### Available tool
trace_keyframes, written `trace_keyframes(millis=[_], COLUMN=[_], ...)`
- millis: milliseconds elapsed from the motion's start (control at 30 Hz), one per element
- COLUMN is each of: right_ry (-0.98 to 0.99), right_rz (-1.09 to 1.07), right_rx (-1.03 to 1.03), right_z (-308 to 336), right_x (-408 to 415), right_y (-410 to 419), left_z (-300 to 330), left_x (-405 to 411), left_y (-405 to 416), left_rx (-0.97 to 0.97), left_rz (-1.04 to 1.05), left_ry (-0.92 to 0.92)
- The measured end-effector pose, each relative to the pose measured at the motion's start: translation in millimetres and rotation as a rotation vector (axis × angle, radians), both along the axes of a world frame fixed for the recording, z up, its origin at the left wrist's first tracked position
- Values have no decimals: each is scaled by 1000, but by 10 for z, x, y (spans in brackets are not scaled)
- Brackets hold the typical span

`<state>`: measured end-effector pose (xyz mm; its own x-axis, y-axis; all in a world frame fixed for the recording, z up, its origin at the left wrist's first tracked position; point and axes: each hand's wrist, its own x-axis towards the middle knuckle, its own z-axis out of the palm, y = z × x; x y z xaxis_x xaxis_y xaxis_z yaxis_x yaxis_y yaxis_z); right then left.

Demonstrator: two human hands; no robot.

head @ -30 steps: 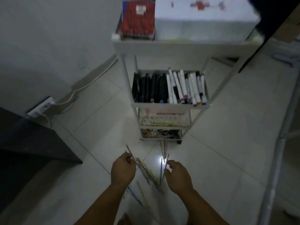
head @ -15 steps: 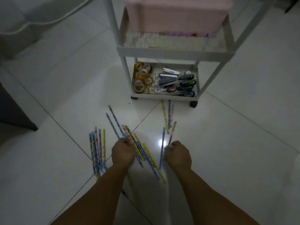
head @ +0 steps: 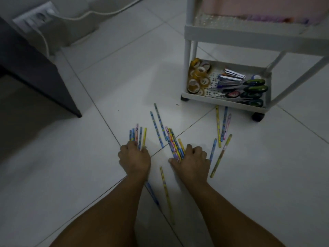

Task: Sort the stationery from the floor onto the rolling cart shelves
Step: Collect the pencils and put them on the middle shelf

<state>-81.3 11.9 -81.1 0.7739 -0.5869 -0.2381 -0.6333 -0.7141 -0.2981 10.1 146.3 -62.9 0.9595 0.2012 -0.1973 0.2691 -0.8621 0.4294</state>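
Patterned pencils lie scattered on the white tiled floor. My left hand (head: 134, 158) curls its fingers over a small bundle of pencils (head: 138, 135) on the left. My right hand (head: 192, 161) grips the near ends of a middle bundle of pencils (head: 172, 139). Two blue pencils (head: 158, 124) lie between the bundles. Three more pencils (head: 222, 124) lie by the rolling cart (head: 222, 102), whose bottom shelf holds tape rolls (head: 197, 77) and scissors (head: 249, 91). A yellow pencil (head: 166, 191) lies between my forearms.
A dark piece of furniture (head: 35, 68) stands at the left. A wall socket (head: 35, 17) with a white cable sits behind it. The cart's black wheel (head: 257, 116) rests near the loose pencils. A pink box (head: 258, 8) fills the shelf above.
The view dropped lower and shifted left. My left hand moved left onto the left bundle, and my right hand moved left onto the middle bundle.
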Motion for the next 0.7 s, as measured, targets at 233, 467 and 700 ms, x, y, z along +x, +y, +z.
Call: trace_keyframes(millis=[233,467,700], right_ry=[-1,19,37], right_rz=[-21,-133,-186], right_rx=[24,95,147], right_z=[3,31,35], right_x=[98,167,199], right_y=[43,-76,-167], left_z=[-124,-226,-269], left_x=[75,110,62], left_y=[113,-43,-293], left_rx=[-29,-155,-113], left_rz=[141,-97,-245], left_ry=[142,133,154])
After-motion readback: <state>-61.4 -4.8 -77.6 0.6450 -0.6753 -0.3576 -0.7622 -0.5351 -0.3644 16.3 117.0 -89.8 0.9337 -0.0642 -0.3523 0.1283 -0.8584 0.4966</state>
